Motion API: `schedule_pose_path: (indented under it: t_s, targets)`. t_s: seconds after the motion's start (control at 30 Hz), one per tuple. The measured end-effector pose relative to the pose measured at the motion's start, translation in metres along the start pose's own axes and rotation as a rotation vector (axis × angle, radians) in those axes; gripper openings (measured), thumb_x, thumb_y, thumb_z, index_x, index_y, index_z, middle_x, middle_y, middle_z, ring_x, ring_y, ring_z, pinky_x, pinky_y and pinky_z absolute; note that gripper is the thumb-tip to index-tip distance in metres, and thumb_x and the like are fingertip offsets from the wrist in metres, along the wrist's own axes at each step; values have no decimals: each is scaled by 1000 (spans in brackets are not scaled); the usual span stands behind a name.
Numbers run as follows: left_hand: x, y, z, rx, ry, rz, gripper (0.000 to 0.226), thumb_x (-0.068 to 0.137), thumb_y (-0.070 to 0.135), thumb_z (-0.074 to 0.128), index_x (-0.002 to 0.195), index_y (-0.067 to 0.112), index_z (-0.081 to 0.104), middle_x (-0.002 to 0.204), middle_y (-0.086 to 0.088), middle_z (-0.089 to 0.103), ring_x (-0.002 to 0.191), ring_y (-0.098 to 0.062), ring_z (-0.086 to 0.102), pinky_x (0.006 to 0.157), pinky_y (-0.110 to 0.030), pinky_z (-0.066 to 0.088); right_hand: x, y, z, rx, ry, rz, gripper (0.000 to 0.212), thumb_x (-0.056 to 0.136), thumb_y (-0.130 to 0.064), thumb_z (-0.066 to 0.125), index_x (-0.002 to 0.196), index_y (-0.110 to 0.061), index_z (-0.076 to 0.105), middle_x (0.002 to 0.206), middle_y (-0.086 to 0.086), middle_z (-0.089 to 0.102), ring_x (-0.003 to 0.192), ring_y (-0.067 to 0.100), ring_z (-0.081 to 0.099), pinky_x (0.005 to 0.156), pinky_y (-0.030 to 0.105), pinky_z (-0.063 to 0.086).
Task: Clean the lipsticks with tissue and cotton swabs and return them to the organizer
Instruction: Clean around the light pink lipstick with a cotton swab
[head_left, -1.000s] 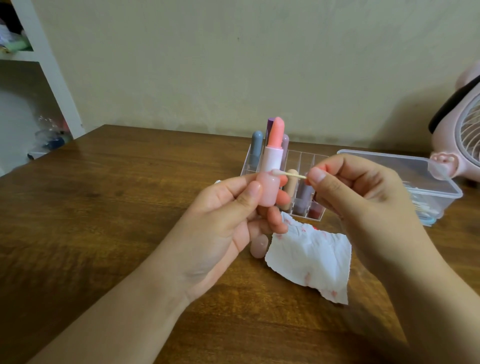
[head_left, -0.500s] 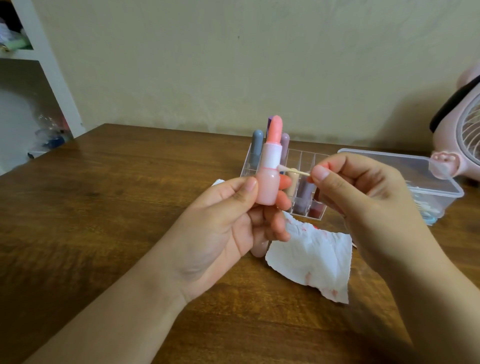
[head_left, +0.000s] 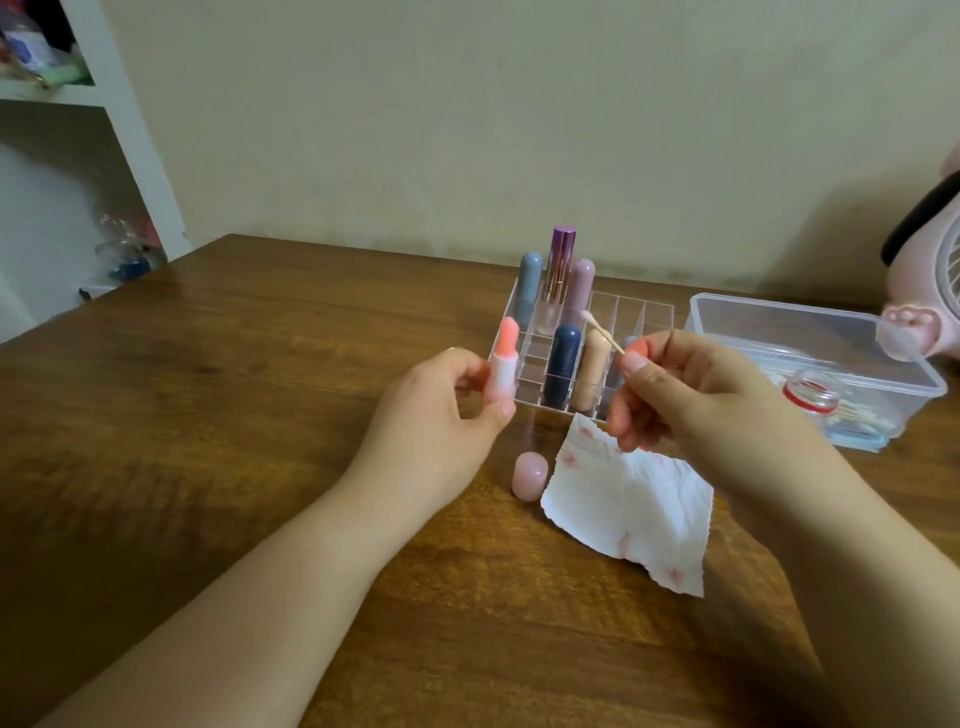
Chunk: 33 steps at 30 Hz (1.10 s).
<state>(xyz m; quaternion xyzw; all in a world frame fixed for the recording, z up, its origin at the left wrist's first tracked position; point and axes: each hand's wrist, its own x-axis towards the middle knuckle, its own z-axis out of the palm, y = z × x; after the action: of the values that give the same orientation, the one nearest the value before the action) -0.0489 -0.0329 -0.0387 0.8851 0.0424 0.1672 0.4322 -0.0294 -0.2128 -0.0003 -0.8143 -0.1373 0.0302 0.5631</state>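
Two hands work above the desk: left hand fingers grip an uncapped lipstick upright; right hand pinches a swab. Below lie the cap and stained tissue, before the organizer.

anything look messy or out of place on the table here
Mostly tidy. The pink cap lies loose on the table beside the crumpled, pink-stained tissue, off the open lipstick in the left hand. Nothing looks spilled or broken.

Coral lipstick, pink-stained white tissue
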Motion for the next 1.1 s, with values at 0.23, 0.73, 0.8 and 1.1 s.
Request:
schedule_pose_path:
  t_s: [0.23,0.73,0.8,1.1]
  targets:
    - [4,-5,10,304,15,18,13,84,37,67,95,30,66,81,18,58,98,-9,51,82,-28,24,0,-1,-1,35,53,5,14,98,-22,46,93,-13,56,53,-2,64,46,5,57,51,13,50]
    - [-6,10,3,378,20,51,26,85,19,57,107,30,48,92,16,50,96,-7,48,91,-30,29,-1,-3,-3,16,73,-11,14,97,-24,46,92,-15,55,54,-3,64,47,6,57,52,15,51]
    - [-14,16,-2,288,21,111,20,84,17,58,95,30,47,78,13,47,77,-6,47,86,-30,35,-1,-3,-4,12,79,-16,13,97,-24,47,92,-16,55,54,-4,64,48,6,57,52,15,51]
    - [-21,13,2,321,-301,207,11,90,30,60,90,38,52,88,18,41,80,0,47,61,-10,33,-1,-4,-5,-39,78,-69,15,95,-24,51,86,-16,60,57,-5,65,49,2,57,53,13,50]
